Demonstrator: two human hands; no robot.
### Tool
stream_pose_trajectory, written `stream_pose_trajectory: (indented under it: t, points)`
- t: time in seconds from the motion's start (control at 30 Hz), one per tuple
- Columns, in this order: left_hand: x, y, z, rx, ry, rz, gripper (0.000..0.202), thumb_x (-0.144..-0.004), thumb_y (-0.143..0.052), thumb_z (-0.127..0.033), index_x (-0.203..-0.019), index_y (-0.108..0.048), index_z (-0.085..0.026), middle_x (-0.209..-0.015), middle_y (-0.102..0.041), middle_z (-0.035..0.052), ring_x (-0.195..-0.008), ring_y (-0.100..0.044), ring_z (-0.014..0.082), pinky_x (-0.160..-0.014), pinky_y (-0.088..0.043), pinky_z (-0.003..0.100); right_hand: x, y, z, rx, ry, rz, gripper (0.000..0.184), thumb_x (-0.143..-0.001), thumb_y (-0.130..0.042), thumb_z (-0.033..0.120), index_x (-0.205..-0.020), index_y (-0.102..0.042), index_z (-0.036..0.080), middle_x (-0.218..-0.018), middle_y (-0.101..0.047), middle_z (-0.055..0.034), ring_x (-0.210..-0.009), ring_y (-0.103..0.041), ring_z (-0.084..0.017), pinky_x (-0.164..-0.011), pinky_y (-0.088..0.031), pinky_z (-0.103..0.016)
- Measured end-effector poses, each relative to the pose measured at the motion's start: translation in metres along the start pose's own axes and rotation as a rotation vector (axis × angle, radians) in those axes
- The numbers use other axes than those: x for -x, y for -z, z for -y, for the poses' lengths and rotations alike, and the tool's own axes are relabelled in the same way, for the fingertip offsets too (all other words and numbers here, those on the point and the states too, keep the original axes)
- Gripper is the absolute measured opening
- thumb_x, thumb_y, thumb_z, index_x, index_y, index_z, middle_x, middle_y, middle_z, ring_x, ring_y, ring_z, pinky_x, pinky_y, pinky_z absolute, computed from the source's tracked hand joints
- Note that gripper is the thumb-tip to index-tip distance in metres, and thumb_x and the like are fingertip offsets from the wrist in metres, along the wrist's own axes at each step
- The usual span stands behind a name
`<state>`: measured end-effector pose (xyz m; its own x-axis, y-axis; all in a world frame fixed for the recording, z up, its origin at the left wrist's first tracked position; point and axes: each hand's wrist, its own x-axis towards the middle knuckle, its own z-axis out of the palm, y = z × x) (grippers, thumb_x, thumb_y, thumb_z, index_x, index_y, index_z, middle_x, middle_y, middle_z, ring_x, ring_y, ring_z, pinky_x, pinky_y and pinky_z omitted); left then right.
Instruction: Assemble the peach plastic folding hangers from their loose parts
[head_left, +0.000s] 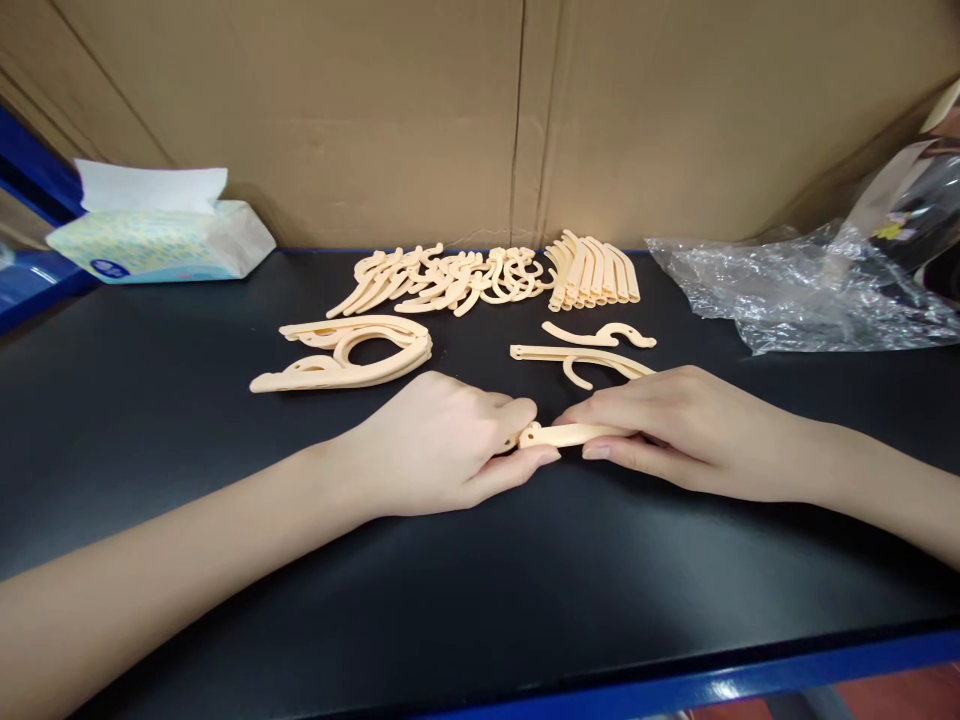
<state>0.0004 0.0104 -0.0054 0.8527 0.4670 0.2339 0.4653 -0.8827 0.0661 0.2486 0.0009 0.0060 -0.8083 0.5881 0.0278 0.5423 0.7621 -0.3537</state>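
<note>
Between my two hands is a cream plastic folding hanger piece [574, 434], with a small hole near its left end. My left hand [450, 440] closes over that left end, thumb along the near side; a bit of another cream part shows by the fingers, mostly hidden. My right hand [682, 430] pinches the piece's right part between thumb and fingers. Just beyond my right hand lie a hanger arm with a hook [551, 353] and a loose curved part [600, 337]. Folded hangers [367, 375] rest beyond my left hand.
At the back of the black table [480, 600] lie a pile of curved hanger parts [450, 280] and a row of hanger arms [592, 270]. A tissue pack [165, 240] stands back left, crumpled clear plastic [795, 290] back right. Cardboard [375, 120] walls the rear.
</note>
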Motion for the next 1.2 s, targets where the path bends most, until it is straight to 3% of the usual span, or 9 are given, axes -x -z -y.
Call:
stream_pose_trajectory:
  t: [0.23, 0.3, 0.5, 0.87, 1.2]
  points:
    - [-0.0008, 0.0001, 0.0009, -0.032, -0.040, -0.009, 0.036, -0.100, -0.038, -0.036, -0.069, -0.045, -0.019, -0.055, -0.050, -0.0044, -0.046, -0.049, 0.0108, -0.046, -0.020, 0.026, 0.0015, -0.0003, -0.0025, 0.005, 0.035, -0.025, 0.031, -0.103, -0.039, 0.037, -0.115, -0.063, 0.022, -0.099, -0.071, -0.0021, -0.083, -0.066, -0.014, -0.070, -0.044, -0.026]
    - [-0.0007, -0.0021, 0.0023, -0.036, -0.063, -0.057, 0.038, -0.100, -0.038, -0.038, -0.067, -0.042, -0.019, -0.052, -0.045, -0.0053, -0.042, -0.044, 0.0104, -0.046, -0.017, 0.027, 0.0023, -0.0002, -0.0035, 0.020, 0.060, -0.034, 0.033, -0.103, -0.038, 0.039, -0.116, -0.063, 0.021, -0.099, -0.071, -0.0027, -0.082, -0.065, -0.014, -0.069, -0.044, -0.026]
    - [-0.0013, -0.0040, 0.0051, -0.045, -0.071, -0.061, 0.039, -0.099, -0.039, -0.040, -0.065, -0.038, -0.020, -0.050, -0.038, -0.0056, -0.040, -0.037, 0.0102, -0.047, -0.015, 0.027, 0.0027, 0.0002, -0.0048, 0.049, 0.094, -0.056, 0.032, -0.102, -0.039, 0.038, -0.111, -0.065, 0.022, -0.098, -0.072, -0.0025, -0.081, -0.065, -0.017, -0.065, -0.044, -0.028]
    - [0.0008, -0.0053, 0.0037, -0.091, -0.051, -0.067, 0.032, -0.102, -0.036, -0.035, -0.074, -0.037, -0.021, -0.055, -0.040, -0.0070, -0.042, -0.044, 0.0105, -0.045, -0.019, 0.026, 0.0041, -0.0054, -0.0071, 0.252, 0.136, -0.137, 0.034, -0.104, -0.035, 0.035, -0.116, -0.061, 0.018, -0.089, -0.070, -0.0039, -0.072, -0.062, -0.017, -0.061, -0.040, -0.030]
    - [0.0006, -0.0056, -0.0022, -0.186, -0.054, -0.067, 0.034, -0.104, -0.028, -0.034, -0.074, -0.038, -0.021, -0.055, -0.044, -0.0063, -0.043, -0.052, 0.0126, -0.044, -0.022, 0.028, 0.0027, -0.0030, -0.0009, 0.038, 0.083, -0.071, 0.030, -0.104, -0.035, 0.032, -0.113, -0.060, 0.018, -0.084, -0.068, -0.0015, -0.066, -0.058, -0.011, -0.059, -0.037, -0.025]
